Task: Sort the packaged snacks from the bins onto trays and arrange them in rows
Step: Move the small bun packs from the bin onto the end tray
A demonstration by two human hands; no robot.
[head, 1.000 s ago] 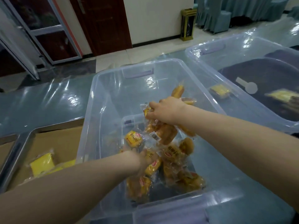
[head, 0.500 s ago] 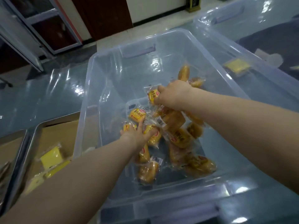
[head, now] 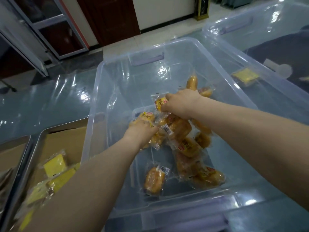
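Reaching into the clear bin (head: 100,97), both bare hands are down among the packaged snacks in the head view. The left hand (head: 142,131) is near the middle of the bin with its back to the camera. Its fingers are curled down over a yellow-labelled packet (head: 147,117) and grip it, though the fingertips themselves are hidden. The right hand (head: 180,104) is just beyond it, toward the bin's far wall. Its fingers are bent tight round a second packet (head: 160,102), whose yellow label sticks out past the knuckles. The two hands are close together but not touching.

Below the right hand, a loose pile of bread packets (head: 189,146) lies on the bin's floor and trails toward its near right corner. A lone packet (head: 154,180) lies by the bin's near wall, apart from the pile.

Just left of the bin, a metal tray (head: 38,139) lined with cardboard (head: 66,138) holds flat yellow packets (head: 55,164). Right of the bin stands another clear bin (head: 234,25) with a single flat yellow pack (head: 245,77) inside. Everything rests on a glossy blue-grey surface (head: 41,106).
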